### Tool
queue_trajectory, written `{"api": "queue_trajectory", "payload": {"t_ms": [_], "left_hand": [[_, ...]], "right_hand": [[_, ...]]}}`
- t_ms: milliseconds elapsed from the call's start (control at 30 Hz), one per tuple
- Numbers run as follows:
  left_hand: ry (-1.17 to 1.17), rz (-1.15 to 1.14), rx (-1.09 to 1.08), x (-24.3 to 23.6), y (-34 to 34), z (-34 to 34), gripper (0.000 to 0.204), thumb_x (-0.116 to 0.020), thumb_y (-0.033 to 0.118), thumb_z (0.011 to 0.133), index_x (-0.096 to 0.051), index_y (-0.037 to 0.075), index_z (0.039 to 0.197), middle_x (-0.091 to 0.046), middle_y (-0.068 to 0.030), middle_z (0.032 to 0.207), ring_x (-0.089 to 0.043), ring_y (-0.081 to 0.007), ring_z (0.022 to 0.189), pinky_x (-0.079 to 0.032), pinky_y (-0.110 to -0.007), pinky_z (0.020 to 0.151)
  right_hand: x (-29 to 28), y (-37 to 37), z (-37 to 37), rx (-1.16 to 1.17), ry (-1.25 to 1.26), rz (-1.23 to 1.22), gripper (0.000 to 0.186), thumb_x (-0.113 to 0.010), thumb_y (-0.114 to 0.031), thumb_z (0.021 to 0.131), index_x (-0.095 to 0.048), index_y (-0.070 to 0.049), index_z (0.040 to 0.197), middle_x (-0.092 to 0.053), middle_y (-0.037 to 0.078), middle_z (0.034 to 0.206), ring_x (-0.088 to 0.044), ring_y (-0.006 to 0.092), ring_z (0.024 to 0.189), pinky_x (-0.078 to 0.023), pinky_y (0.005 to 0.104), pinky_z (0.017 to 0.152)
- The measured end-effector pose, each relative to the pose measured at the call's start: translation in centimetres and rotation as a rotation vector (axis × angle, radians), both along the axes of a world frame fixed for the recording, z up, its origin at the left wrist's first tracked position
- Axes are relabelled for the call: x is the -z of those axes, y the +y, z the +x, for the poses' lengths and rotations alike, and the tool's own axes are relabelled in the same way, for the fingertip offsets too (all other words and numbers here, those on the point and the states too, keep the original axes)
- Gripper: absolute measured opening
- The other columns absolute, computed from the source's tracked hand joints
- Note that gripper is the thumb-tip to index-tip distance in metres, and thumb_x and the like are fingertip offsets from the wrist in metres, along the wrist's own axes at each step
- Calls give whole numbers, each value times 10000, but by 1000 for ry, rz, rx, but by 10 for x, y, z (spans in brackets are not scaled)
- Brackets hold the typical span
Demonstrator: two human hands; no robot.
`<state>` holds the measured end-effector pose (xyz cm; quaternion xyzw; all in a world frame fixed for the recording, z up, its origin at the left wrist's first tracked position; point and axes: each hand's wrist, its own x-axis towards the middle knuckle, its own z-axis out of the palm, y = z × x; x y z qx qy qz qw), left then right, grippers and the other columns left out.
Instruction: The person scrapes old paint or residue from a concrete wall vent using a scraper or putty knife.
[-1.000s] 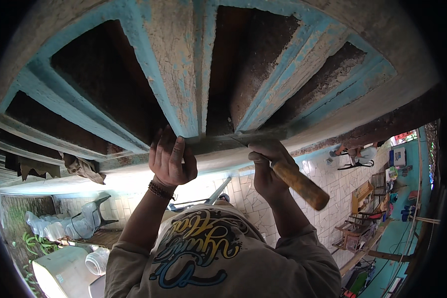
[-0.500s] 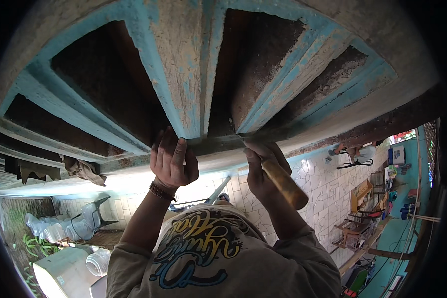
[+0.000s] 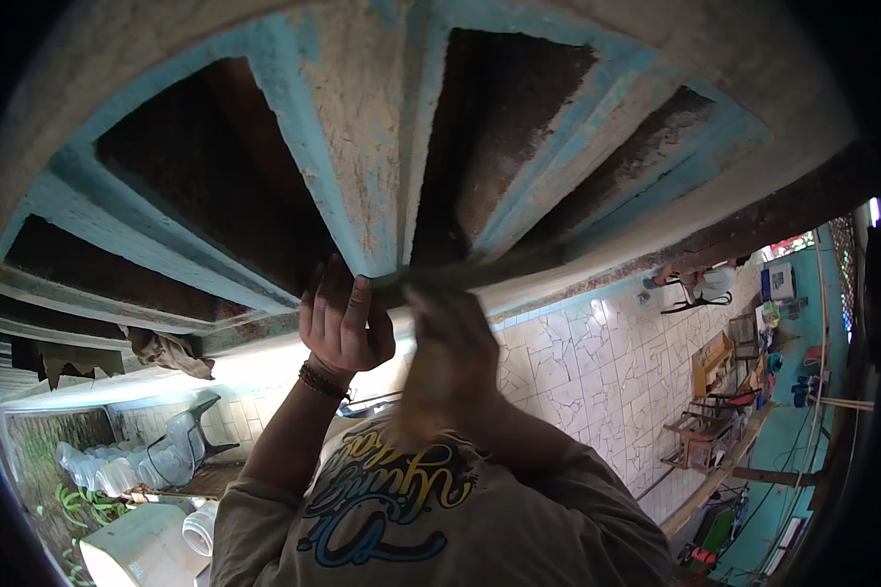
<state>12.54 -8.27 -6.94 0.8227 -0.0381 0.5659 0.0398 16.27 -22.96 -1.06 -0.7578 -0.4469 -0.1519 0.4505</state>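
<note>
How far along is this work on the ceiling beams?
It looks partway. The middle beam has a mostly bare, pale, flaking face, perhaps already scraped. In hand: the left hand braces on that beam's lower end, while the motion-blurred right hand seems to grip a tan handle beside it. Left: the side beams are blue-painted.

Stacked white chairs [image 3: 127, 468] stand by a cracked-tile wall [image 3: 578, 362].
</note>
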Motion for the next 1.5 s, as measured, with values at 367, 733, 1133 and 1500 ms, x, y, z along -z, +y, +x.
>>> {"api": "queue_trajectory", "payload": {"t_ms": [367, 733, 1133, 1500], "left_hand": [[6, -24, 4, 4, -3, -6, 431, -476, 1, 758, -477, -56, 1186, -586, -269, 1017, -602, -390, 934, -470, -484, 812], [5, -9, -29, 9, 1, 0, 408, -485, -15, 753, -488, -56, 1159, -588, -278, 1034, -608, -371, 953, -469, -482, 844], [-2, 3, -33, 9, -1, -2, 406, -502, -4, 758, -481, -49, 1161, -583, -270, 1030, -600, -385, 937, -466, -469, 811], [17, -14, -37, 7, -1, -3, 334, -514, 18, 793, -474, -37, 1121, -567, -216, 965, -583, -372, 865, -450, -463, 775]], "right_hand": [[14, -18, 12, 278, -20, -49, 241, -639, 14, 677, -613, -8, 915, -634, 112, 979, -594, 285, 868, -492, 357, 737], [15, -13, 26, 144, -15, 213, 34, -626, -26, 835, -604, -4, 848, -644, 124, 863, -636, 243, 710, -503, 330, 633], [21, -64, 54, 552, 354, 415, 204, -521, -187, 941, -608, -15, 1007, -652, 99, 760, -600, 110, 535, -478, 241, 419], [12, -29, 32, 360, 372, 326, 134, -547, -118, 919, -595, 7, 919, -612, 116, 683, -622, 192, 569, -471, 285, 510]]}}
